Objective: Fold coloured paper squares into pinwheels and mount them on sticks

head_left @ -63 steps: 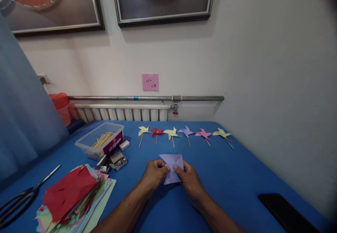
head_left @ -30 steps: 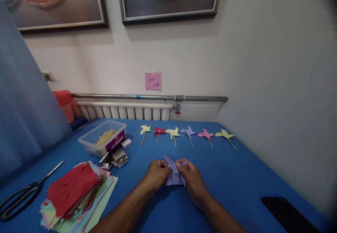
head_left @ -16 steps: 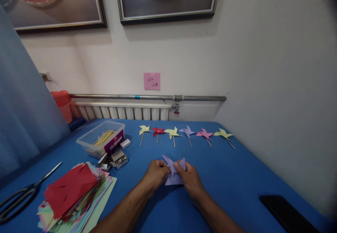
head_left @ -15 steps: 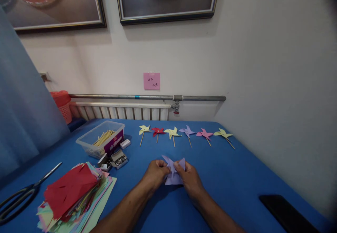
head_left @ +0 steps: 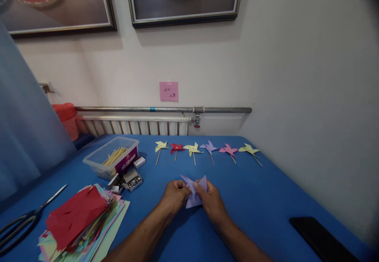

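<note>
A lilac paper square (head_left: 194, 198), cut and partly folded toward its middle, lies on the blue table (head_left: 254, 195) right in front of me. My left hand (head_left: 174, 196) pinches it from the left with closed fingers. My right hand (head_left: 211, 199) pinches it from the right, pressing a folded corner at the centre. Several finished paper pinwheels on sticks (head_left: 209, 148) lie in a row at the far side of the table.
A stack of coloured paper with a red sheet on top (head_left: 77, 219) and scissors (head_left: 20, 222) lie at the left. Beyond them stand a clear plastic tub of wooden sticks (head_left: 111, 161) and small open boxes of pins (head_left: 132, 180). A black phone (head_left: 318, 239) lies at the near right.
The flat lilac square has been folded: its corners have been brought toward the centre, and both hands have closed in around the middle of it.
</note>
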Demonstrator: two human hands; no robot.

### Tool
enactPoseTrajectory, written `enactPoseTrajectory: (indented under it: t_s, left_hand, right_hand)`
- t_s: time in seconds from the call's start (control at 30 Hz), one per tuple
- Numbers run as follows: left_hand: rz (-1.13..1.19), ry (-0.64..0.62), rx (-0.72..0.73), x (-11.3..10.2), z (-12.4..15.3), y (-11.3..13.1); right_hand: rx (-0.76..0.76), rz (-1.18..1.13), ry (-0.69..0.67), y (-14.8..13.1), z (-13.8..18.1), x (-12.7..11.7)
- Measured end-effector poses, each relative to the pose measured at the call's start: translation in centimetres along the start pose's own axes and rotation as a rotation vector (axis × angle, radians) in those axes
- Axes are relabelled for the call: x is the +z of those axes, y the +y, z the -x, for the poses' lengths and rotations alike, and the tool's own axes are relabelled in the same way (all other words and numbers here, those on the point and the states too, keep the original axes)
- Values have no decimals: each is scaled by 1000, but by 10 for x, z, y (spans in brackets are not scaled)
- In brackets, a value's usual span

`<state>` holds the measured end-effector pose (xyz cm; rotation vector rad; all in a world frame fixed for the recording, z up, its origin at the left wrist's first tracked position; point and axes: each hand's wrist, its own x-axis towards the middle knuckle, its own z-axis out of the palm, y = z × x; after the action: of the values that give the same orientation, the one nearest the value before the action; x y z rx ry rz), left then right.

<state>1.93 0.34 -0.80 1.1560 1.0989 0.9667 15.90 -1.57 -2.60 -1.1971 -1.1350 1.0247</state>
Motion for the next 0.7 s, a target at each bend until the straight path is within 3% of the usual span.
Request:
enactPoseTrajectory:
  t_s: [0.13, 0.37, 0.7]
  left_hand:
    - [8, 41, -7, 1, 0, -1]
    - [63, -23, -34, -3, 2, 5]
    - [66, 15, -27, -1, -1, 2]
  right_hand:
    - [25, -41, -3, 1, -1, 1]
    - [40, -90, 12, 5, -4, 4]
    - [41, -105, 22, 11, -6, 4]
